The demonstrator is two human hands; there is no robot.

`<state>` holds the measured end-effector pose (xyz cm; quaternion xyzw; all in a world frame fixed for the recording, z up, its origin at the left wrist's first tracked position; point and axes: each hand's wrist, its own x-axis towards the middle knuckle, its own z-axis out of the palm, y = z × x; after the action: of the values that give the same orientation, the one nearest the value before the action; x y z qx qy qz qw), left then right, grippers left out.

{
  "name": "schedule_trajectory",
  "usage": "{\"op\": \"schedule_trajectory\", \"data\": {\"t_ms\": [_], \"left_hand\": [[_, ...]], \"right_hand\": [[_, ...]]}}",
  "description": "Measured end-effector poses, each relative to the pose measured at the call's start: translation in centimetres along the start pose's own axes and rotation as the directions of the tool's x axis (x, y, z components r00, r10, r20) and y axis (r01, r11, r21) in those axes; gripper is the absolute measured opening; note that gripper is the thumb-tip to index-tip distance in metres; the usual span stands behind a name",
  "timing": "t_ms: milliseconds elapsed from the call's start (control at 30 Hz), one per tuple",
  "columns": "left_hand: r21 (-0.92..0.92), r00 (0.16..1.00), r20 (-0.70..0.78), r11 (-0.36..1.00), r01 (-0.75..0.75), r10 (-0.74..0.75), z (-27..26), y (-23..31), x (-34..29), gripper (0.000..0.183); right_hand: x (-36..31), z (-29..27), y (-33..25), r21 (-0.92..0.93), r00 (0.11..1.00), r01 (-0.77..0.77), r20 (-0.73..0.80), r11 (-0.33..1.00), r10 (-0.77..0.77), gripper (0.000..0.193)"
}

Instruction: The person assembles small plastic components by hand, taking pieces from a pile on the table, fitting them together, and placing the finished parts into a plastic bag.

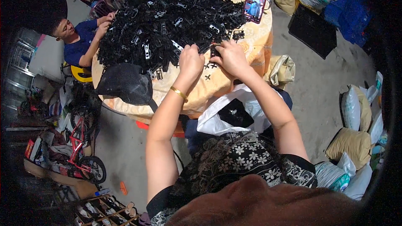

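A large heap of small black plastic parts [167, 21] covers most of the round table, with some metallic-looking pieces among them. At the heap's near edge my left hand [191, 62] has its fingers bent together; whatever they hold is hidden. Just to its right, my right hand [231, 58] has thumb and fingers closed round a black plastic part [214, 52], low over the tablecloth. A few small cross-shaped black pieces [208, 77] lie on the cloth between my wrists. An open white sack [213, 117] rests at my lap, with black contents showing.
A patterned yellow tablecloth [256, 42] covers the table; a phone with a lit screen [254, 3] stands at its right. A black mesh bag [125, 84] lies near left. Another person [77, 37] handles parts across the left edge. Sacks [349, 146] and a red bicycle [79, 146] stand around.
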<state>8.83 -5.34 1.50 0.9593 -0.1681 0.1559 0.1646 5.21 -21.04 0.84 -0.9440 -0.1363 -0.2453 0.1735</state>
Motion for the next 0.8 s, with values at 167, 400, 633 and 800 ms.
{"op": "schedule_trajectory", "data": {"t_ms": [167, 400, 633, 800], "left_hand": [[0.063, 0.983, -0.075, 0.984, -0.165, 0.170, 0.3, -1.2, -1.2, 0.016], [-0.173, 0.956, -0.263, 0.968, -0.181, 0.132, -2.3, -0.8, -2.6, 0.022], [-0.852, 0.931, 0.341, 0.376, 0.365, -0.129, -2.0, -1.3, -6.7, 0.025], [-0.889, 0.899, 0.433, 0.133, 0.438, -0.064, -3.3, -0.1, -8.1, 0.028]], "right_hand": [[-0.2, 0.1, 0.4, -0.085, 0.990, 0.120, 0.087, 0.989, -0.113, 0.026], [-0.5, 1.1, 0.6, -0.082, 0.982, 0.145, -0.112, 0.986, -0.154, 0.019], [-1.0, -0.7, -1.3, 0.613, 0.959, 0.243, -0.269, 0.752, -0.090, 0.027], [-2.7, -2.2, -2.6, 0.586, 0.935, 0.354, -0.241, 0.729, -0.260, 0.028]]}}
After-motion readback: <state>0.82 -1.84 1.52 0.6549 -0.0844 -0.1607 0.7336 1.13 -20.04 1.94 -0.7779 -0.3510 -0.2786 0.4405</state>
